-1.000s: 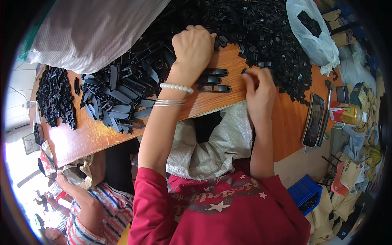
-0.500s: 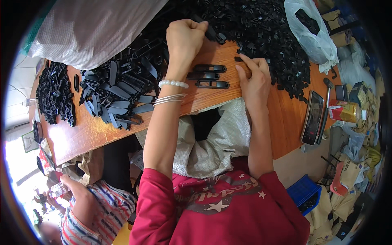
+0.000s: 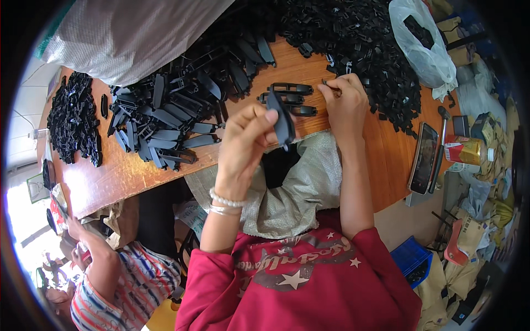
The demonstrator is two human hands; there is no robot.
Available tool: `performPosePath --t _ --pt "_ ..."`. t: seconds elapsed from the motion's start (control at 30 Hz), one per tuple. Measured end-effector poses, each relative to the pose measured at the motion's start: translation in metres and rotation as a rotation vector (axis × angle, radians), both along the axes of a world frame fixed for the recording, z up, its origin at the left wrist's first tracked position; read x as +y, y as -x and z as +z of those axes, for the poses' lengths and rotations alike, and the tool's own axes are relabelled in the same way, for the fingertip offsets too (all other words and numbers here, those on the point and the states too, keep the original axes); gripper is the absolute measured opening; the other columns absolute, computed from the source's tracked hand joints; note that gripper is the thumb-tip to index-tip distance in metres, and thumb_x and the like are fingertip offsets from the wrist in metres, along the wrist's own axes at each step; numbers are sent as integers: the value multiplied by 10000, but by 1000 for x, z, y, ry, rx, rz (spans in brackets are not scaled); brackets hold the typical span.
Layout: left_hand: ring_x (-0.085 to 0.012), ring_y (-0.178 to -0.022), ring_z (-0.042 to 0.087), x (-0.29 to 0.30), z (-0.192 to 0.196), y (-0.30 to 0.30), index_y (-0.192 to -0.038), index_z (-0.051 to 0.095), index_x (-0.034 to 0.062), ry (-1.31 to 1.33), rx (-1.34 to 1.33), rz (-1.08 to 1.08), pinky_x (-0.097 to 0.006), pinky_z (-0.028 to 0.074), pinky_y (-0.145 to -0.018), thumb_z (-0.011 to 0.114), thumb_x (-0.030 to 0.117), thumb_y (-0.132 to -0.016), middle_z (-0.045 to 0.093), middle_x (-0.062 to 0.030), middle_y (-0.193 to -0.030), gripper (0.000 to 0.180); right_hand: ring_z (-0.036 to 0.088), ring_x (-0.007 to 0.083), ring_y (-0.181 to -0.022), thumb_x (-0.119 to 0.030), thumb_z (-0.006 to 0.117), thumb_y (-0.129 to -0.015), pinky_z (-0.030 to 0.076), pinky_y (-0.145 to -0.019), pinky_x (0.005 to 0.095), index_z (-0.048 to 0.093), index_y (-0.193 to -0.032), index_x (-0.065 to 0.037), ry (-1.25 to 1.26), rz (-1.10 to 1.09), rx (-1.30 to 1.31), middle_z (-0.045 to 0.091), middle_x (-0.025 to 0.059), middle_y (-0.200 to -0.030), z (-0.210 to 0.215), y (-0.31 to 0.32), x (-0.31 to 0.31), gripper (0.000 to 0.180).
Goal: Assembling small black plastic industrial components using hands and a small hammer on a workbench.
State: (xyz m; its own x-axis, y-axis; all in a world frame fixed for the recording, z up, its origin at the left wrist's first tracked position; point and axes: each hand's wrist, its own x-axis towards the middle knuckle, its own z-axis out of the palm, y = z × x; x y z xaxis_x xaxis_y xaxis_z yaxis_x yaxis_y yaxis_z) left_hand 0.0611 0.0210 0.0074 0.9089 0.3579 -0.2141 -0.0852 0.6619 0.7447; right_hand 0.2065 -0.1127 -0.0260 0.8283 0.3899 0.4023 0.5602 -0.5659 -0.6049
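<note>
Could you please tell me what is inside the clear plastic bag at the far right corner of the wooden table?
Through the clear plastic bag a few black plastic parts show near its top. The rest of its inside is hidden by crumpled, glaring film, so I cannot tell what else it holds.

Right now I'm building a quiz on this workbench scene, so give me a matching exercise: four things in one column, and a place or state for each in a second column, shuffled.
Things:
1. left hand
2. right hand
3. phone
4. clear plastic bag

Places or states:
A. lies flat on the wooden table near its right edge
B. raised above the table, holding a long black plastic strip
C. at the far right of the table, with black parts inside
D. down at the table beside the pile of small black parts, pinching a small piece

Pairs: 1-B, 2-D, 3-A, 4-C
</note>
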Motion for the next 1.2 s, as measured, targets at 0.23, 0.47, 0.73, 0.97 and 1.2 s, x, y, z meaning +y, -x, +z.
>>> performPosePath --t 0.23,0.47,0.73,0.97,1.2 --pt "-301 -667 685 -13 -5 29 -756 514 24 91 56 -10 -345 569 -617 582 117 -929 657 -257 -892 208 620 232 -728 -49 655 -856 487 -693 320 700 -927 38 -10 102 33 618 106 -826 11 -3 -2 120" --pt "-286 -608 658 -15 -19 37 -810 510 15 253 -36 -7 -313 553 -549 545 117 -934 634 -252 -848 164 621 298 -782 -38 654 -846 486 -725 380 705 -991 2 74 242 178 605 126 -894 17 -8 0 159" --pt "-284 -618 654 -24 -23 38 -1118 488 4 297 -21 10 -306 541 -544 546 121 -932 622 -244 -892 228 623 286 -772 12 644 -821 493 -706 377 634 -907 34 177 197 118 602 145 -899 19 -7 2 89" --pt "-256 -712 672 -21 -20 41 -1401 390 -24 342 -86 -105 -309 536 -644 537 145 -968 634 -187 -941 487 685 152 -795 57 578 -900 553 -750 248 660 -1056 26 -394 194 453 641 67 -885 30 12 -9 179" --pt "-206 -768 667 -25 -14 42 -1442 345 -52 196 -45 -120 -290 531 -682 517 151 -991 647 -156 -1008 523 617 102 -771 95 676 -818 494 -669 205 675 -925 51 -637 382 615 628 57 -923 41 73 -6 115"
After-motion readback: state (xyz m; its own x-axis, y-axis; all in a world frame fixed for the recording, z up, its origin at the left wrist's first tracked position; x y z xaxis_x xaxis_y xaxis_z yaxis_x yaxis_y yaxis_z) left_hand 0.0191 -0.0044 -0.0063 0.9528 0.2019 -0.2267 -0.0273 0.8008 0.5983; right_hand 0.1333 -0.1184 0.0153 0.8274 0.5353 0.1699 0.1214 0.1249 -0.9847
